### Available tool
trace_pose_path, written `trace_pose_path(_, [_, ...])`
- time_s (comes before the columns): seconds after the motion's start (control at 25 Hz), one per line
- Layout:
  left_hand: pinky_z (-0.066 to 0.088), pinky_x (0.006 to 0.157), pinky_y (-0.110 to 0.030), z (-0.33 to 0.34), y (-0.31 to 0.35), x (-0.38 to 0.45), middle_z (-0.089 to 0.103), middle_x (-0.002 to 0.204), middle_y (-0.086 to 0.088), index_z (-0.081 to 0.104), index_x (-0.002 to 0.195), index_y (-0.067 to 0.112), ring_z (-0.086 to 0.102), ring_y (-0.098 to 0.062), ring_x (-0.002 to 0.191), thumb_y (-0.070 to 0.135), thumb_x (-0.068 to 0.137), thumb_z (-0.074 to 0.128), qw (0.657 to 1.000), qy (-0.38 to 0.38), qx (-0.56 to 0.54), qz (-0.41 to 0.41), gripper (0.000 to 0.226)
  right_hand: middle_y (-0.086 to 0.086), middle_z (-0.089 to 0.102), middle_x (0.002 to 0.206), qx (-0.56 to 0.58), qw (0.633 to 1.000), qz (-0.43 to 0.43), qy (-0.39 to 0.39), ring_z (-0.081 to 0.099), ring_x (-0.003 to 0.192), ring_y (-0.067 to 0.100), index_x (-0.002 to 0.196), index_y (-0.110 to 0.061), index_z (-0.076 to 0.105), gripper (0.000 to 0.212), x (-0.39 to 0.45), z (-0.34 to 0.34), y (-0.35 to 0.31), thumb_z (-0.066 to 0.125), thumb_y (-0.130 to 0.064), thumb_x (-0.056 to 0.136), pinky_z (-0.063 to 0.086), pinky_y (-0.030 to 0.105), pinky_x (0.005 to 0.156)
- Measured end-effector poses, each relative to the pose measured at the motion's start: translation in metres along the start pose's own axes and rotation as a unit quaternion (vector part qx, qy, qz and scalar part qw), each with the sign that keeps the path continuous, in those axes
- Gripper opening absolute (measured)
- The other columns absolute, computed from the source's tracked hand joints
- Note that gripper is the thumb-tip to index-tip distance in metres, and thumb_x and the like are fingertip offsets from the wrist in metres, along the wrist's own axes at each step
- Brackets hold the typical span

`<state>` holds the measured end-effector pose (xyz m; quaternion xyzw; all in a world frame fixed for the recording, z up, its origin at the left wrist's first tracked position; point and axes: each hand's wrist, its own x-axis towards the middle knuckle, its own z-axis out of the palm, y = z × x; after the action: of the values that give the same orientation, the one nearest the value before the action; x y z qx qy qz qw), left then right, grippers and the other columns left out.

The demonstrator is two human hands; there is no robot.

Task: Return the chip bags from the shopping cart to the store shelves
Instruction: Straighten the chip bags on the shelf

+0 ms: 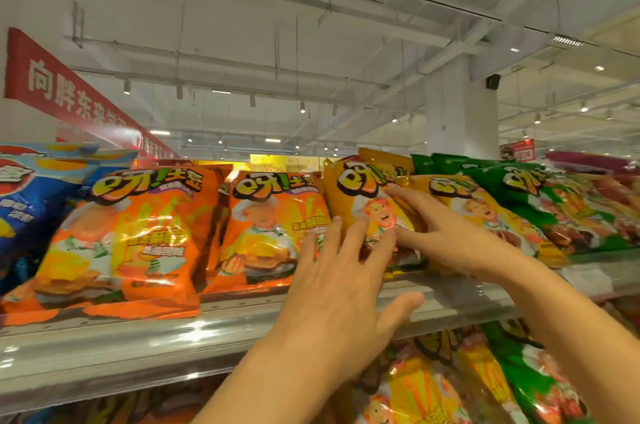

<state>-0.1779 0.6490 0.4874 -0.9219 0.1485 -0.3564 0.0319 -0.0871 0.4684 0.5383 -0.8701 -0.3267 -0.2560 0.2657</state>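
Fingers (pixel 337 233) of the left hand (pixel 332 288) are spread flat against the yellow bag (pixel 360 195) on the shelf (pixel 138 337); the right hand (pixel 446 233) is laid open on its right side. Nothing is gripped. The bag is judged light, puffy, slippery and crushable, best pushed by its edges.

The top shelf (pixel 145 340) is packed edge to edge: blue bags (pixel 31 202) at the left, two orange bags (pixel 117 236) beside them, yellow bags (pixel 360 195) in the middle, green bags (pixel 561 202) at the right, all touching or overlapping. Both hands, the left hand (pixel 332 288) and the right hand (pixel 446 233), press flat on the front yellow bag. Open room lies above the bags, up to the ceiling. The clear shelf lip bars the front edge.
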Motion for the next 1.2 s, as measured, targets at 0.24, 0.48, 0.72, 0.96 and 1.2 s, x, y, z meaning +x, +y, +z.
trace_pose_path(0.24, [0.01, 0.122, -0.049, 0.017, 0.043, 0.027, 0.015, 0.163, 0.015, 0.011, 0.154, 0.046, 0.013, -0.017, 0.151, 0.083, 0.079, -0.006, 0.991, 0.022, 0.074, -0.107, 0.086, -0.021, 0.041, 0.153, 0.038, 0.991, -0.125, 0.006, 0.042, 0.133, -0.005, 0.151, -0.044, 0.038, 0.063, -0.009, -0.031, 0.05, 0.064, -0.046, 0.093, 0.036, 0.015, 0.105])
trace_pose_path(0.48, [0.028, 0.119, -0.045, 0.035, 0.087, 0.056, 0.019, 0.16, 0.007, 0.021, 0.154, 0.044, 0.016, -0.021, 0.148, 0.085, 0.083, 0.012, 0.968, 0.077, 0.053, -0.233, 0.083, -0.025, 0.049, 0.137, 0.054, 0.98, -0.148, 0.12, 0.043, 0.125, -0.011, 0.14, -0.045, 0.048, 0.054, -0.051, -0.074, 0.15, 0.058, -0.054, 0.088, 0.031, 0.004, 0.097])
trace_pose_path(0.72, [0.037, 0.108, -0.053, 0.036, 0.093, 0.087, -0.007, 0.168, 0.0, -0.009, 0.158, 0.039, 0.029, -0.038, 0.145, 0.089, 0.077, 0.034, 0.925, -0.005, 0.047, -0.376, 0.103, -0.013, 0.014, 0.164, 0.018, 0.998, -0.064, -0.009, 0.025, 0.149, 0.011, 0.158, -0.042, 0.017, 0.086, -0.053, -0.069, 0.182, 0.051, -0.071, 0.084, 0.031, 0.034, 0.117])
trace_pose_path(0.96, [0.024, 0.116, -0.056, 0.028, 0.093, 0.083, -0.004, 0.168, 0.001, -0.003, 0.158, 0.039, 0.016, -0.036, 0.151, 0.08, 0.086, 0.034, 0.936, -0.019, 0.064, -0.344, 0.091, -0.009, 0.025, 0.161, 0.052, 0.997, -0.057, 0.003, 0.031, 0.145, 0.014, 0.157, -0.039, 0.023, 0.089, -0.046, -0.076, 0.178, 0.051, -0.074, 0.08, 0.035, 0.038, 0.115])
trace_pose_path(1.2, [-0.005, 0.126, -0.042, 0.06, 0.116, 0.065, -0.01, 0.167, 0.011, -0.001, 0.159, 0.035, -0.019, -0.012, 0.152, 0.078, 0.085, -0.007, 0.974, 0.015, 0.144, -0.173, 0.085, -0.01, 0.034, 0.156, 0.011, 0.994, -0.108, 0.033, 0.026, 0.145, 0.012, 0.151, -0.038, 0.036, 0.076, -0.036, -0.07, 0.146, 0.052, -0.069, 0.083, 0.031, 0.034, 0.116])
